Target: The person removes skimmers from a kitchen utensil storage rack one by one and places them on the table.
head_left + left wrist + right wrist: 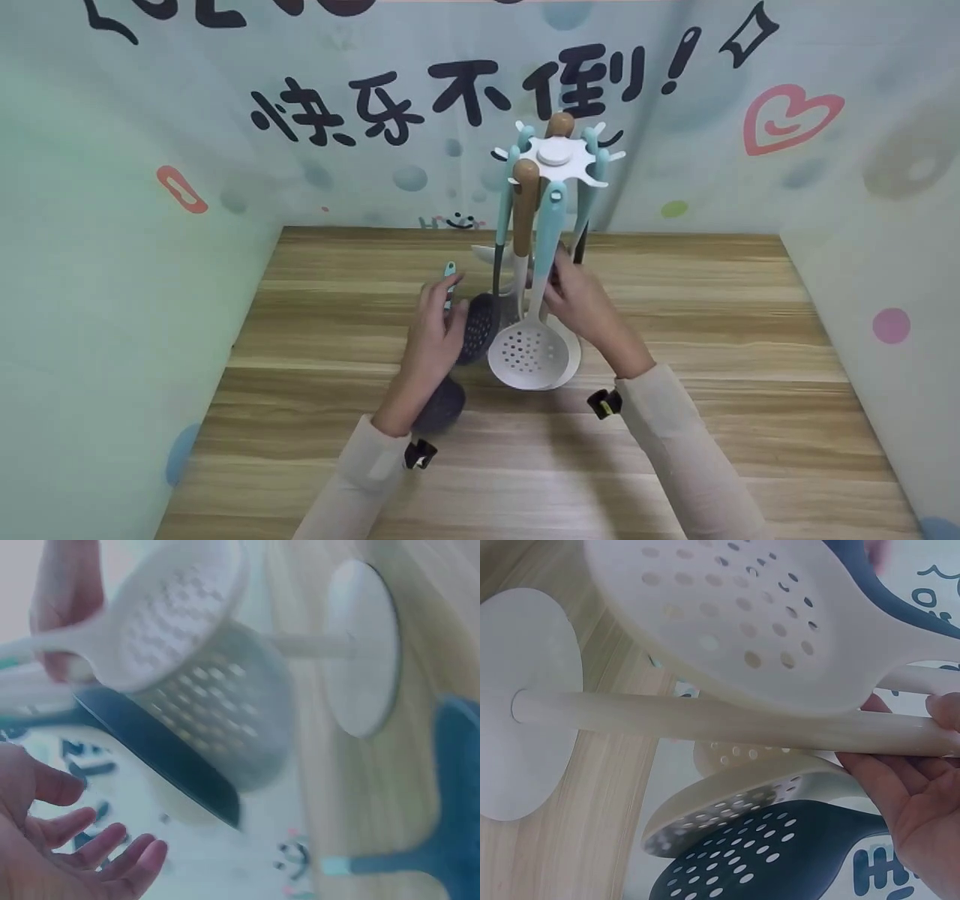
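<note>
A white rotating utensil stand point(556, 154) rises from the table, hung with slotted spoons and ladles with teal or brown handles. My right hand point(581, 296) grips its white pole point(705, 720) below the hooks, thumb and fingers around it. A white slotted spoon point(528, 356) hangs at the front, and a dark slotted spoon point(477, 330) hangs at the left. My left hand point(435, 322) is beside the dark spoon, its fingers loosely spread and holding nothing in the left wrist view. Below it lies a dark utensil point(441, 405) with a teal-tipped handle, partly hidden by that hand.
The stand's round white base point(361, 649) sits flat on the wood-grain table point(712, 360). A printed backdrop point(405, 176) stands behind, with side panels at left and right. The hanging utensils crowd closely around the pole.
</note>
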The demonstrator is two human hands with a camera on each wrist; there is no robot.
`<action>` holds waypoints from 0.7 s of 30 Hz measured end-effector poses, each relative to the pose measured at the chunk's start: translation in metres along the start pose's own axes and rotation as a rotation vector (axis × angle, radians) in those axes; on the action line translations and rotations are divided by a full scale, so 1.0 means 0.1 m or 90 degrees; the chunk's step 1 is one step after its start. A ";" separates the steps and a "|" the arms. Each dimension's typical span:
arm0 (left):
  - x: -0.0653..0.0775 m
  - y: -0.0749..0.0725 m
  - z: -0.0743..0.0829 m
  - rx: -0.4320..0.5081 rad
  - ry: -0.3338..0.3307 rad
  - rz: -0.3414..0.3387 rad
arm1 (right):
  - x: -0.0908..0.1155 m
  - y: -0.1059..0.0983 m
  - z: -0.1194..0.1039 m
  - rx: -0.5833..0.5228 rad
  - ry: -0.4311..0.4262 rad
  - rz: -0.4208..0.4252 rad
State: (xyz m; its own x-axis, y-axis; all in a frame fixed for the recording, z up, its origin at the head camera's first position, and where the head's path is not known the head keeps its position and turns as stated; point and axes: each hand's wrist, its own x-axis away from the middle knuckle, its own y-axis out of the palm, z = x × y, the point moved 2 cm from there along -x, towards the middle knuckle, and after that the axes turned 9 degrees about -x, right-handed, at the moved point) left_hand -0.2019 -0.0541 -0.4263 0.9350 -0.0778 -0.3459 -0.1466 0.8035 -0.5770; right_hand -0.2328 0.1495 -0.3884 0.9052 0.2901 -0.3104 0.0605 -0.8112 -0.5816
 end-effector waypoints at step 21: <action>0.13 0.11 0.62 0.095 0.156 0.015 | 0.01 0.01 0.01 -0.012 -0.023 0.010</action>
State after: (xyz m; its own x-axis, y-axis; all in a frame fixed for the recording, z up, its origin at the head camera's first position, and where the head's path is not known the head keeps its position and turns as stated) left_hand -0.1710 -0.0100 -0.3909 0.8235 -0.1836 -0.5368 -0.1011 0.8835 -0.4573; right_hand -0.2326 0.1489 -0.3900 0.8902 0.2955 -0.3467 0.0546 -0.8248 -0.5628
